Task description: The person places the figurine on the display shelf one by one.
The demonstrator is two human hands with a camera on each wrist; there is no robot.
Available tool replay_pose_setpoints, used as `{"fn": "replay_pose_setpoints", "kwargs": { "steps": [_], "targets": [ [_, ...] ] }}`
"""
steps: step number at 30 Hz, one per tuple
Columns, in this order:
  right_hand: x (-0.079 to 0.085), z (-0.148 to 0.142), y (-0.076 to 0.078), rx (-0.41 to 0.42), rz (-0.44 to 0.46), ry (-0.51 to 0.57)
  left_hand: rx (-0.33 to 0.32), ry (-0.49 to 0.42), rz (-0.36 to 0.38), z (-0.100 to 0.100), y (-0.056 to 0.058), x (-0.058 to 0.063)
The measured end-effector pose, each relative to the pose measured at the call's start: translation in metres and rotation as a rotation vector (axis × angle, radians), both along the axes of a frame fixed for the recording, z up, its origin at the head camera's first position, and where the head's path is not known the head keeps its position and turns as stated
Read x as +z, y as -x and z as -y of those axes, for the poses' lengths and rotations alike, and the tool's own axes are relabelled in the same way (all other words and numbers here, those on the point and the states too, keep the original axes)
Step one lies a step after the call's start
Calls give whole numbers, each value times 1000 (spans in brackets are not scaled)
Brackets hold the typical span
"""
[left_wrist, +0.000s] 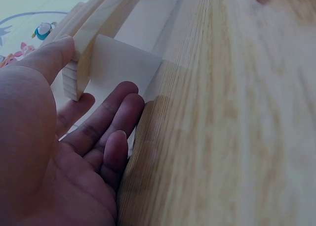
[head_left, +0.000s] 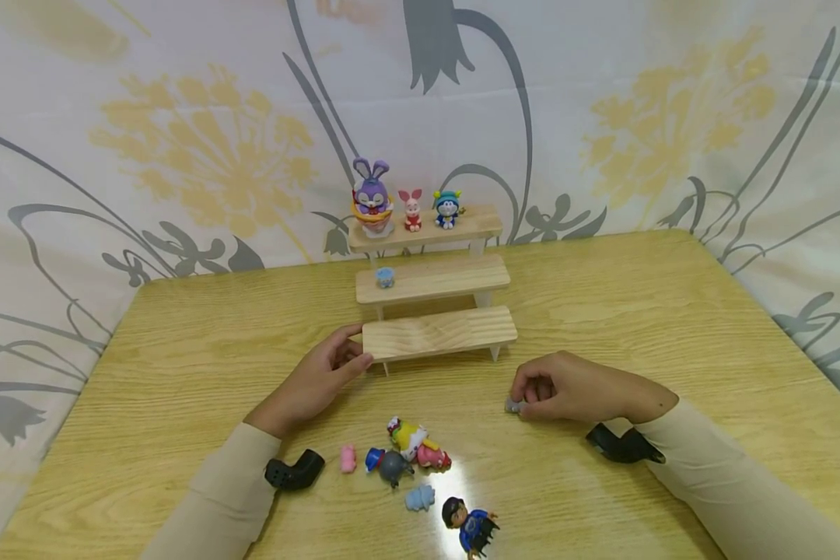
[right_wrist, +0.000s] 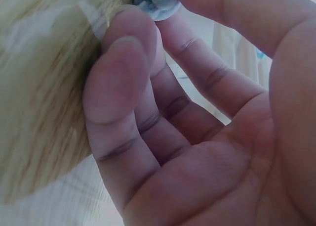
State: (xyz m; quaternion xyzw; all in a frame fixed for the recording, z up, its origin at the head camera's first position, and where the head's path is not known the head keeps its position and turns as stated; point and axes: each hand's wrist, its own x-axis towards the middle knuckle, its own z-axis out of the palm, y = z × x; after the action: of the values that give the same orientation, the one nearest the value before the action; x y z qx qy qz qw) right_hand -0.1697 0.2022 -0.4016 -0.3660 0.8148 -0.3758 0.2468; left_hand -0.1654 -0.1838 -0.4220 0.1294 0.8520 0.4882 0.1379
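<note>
My left hand [head_left: 316, 383] grips the left end of the lowest step of a three-step wooden display stand [head_left: 437, 334]. In the left wrist view its thumb [left_wrist: 59, 55] lies on the front corner of the step, with the other fingers loosely bent beside the white leg [left_wrist: 126, 63]. To the right of the stand, low over the table, my right hand [head_left: 567, 386] pinches a small grey figurine [head_left: 513, 406] between thumb and forefinger. The right wrist view shows only a grey-blue rounded part of that figurine [right_wrist: 159, 2]; the fingers cover the rest.
A purple rabbit figurine [head_left: 372, 198], a piglet figurine [head_left: 411, 210] and a blue-capped figurine [head_left: 447, 210] stand on the top step. A small blue figurine [head_left: 385, 277] is on the middle one. Several figurines lie in front, including a policeman figure [head_left: 470, 527] and a pink one [head_left: 348, 459].
</note>
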Motion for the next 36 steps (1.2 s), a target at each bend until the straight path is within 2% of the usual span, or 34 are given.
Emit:
{"fn": "replay_pose_setpoints", "kwargs": {
  "steps": [10, 18, 25, 36],
  "targets": [
    [2, 3, -1, -18, -5, -5, 2, 4, 1, 0, 1, 0],
    [2, 5, -3, 4, -31, -22, 5, -4, 7, 1, 0, 0],
    [-1, 7, -3, -17, -66, -39, 0, -7, 6, 2, 0, -1],
    [-3, 8, -2, -39, -63, -15, 0, -16, -3, 1, 1, -2]
  ]
}}
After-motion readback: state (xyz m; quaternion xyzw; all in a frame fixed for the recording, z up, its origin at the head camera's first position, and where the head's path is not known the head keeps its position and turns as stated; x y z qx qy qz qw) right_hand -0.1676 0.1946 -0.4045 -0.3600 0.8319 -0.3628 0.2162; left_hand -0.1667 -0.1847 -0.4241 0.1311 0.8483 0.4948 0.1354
